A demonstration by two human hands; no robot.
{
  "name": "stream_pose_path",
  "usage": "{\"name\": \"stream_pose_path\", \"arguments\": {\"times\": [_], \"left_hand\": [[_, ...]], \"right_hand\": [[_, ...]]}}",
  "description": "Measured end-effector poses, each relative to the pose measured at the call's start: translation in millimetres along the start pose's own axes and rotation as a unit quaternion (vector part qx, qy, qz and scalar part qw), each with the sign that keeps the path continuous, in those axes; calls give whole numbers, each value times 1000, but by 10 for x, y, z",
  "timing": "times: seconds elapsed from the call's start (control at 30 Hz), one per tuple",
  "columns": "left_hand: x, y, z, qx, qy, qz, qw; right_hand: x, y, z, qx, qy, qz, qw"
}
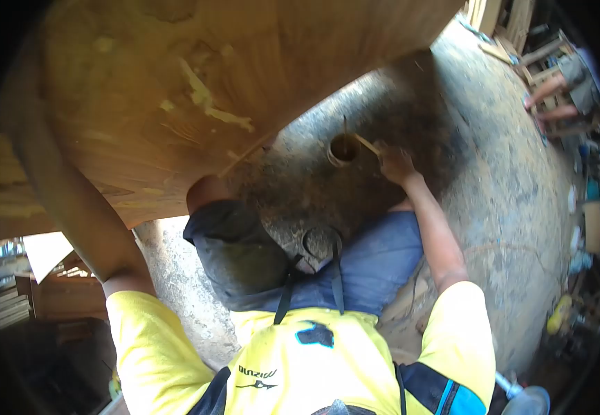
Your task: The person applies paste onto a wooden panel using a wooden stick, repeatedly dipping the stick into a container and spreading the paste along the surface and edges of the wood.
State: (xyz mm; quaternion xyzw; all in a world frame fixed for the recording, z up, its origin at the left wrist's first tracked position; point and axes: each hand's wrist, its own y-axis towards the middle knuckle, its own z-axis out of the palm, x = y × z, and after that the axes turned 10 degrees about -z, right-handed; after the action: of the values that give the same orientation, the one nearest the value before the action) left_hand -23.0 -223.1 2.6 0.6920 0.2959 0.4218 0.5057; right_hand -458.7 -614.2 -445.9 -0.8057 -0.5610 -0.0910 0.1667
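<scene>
My right hand [398, 166] is closed around a flat, light wooden stick [367, 144]. The stick slants to the rim of a small can [342, 150] on the floor, and its far end is hard to make out there. A thinner dark stick [345, 124] pokes up from the same can. At the left, my left arm [82, 200] reaches up along a large brown wooden panel [134, 76] with pale yellowish smears on its face. My left hand lies in the dark at the picture's edge, so its fingers cannot be made out.
A round ring-like object [321, 243] lies between my legs on the stained concrete floor [514, 207]. At the upper right another person's legs [564, 97] show beside wooden pieces. Clutter lines the right edge; stacked boards [9, 304] stand at the left.
</scene>
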Motion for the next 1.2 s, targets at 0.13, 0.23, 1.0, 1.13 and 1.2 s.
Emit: {"name": "stream_pose_path", "arguments": {"times": [0.13, 0.23, 1.0, 1.13, 1.2], "left_hand": [[-750, -779, -377, 59, -301, -2, 952], [-1243, -1589, -796, 221, -491, 17, 843], [-1564, -1523, -919, 219, -470, -1, 855], [-806, -637, -383, 25, -223, -60, 973], [-514, -349, -201, -7, -131, -85, 988]], "right_hand": [[117, -54, 225, -51, -52, 10, 997], [389, 132, 284, -25, -108, 30, 993], [390, 933, 725, 51, -62, 13, 997], [266, 842, 710, 68, -1, 51, 996], [195, 858, 852, 23, -30, 9, 999]]}}
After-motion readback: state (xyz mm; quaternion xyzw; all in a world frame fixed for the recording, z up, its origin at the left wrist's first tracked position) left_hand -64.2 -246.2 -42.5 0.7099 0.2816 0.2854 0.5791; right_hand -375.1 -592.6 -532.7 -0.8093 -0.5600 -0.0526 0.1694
